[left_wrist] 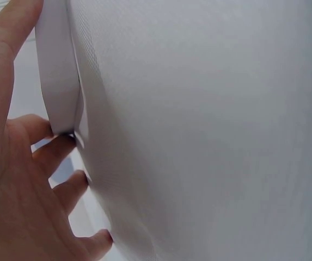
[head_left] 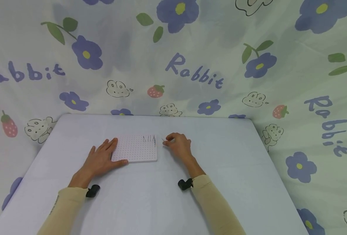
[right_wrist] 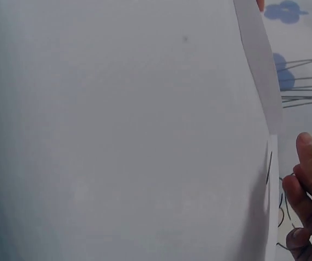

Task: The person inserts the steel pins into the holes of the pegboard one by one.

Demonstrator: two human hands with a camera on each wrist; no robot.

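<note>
A white board (head_left: pixel 134 153) with a grid of small dots lies on the white table. Several thin dark sticks (right_wrist: pixel 303 89), like needles, stand out of it near its far right corner. My left hand (head_left: pixel 101 160) steadies the board's left side, thumb along the near edge and fingers spread at the left edge. Just right of the board is my right hand (head_left: pixel 177 146), thumb and fingers bent toward each other. A thin dark stick (right_wrist: pixel 269 168) lies by its fingertips; in the right wrist view the fingertips look apart from it.
The white table (head_left: pixel 149 199) reaches back to a hanging cloth (head_left: pixel 214 45) printed with flowers and rabbits. Small black cameras (head_left: pixel 185 184) are worn on both wrists, at the cuffs of beige sleeves (head_left: pixel 217 209).
</note>
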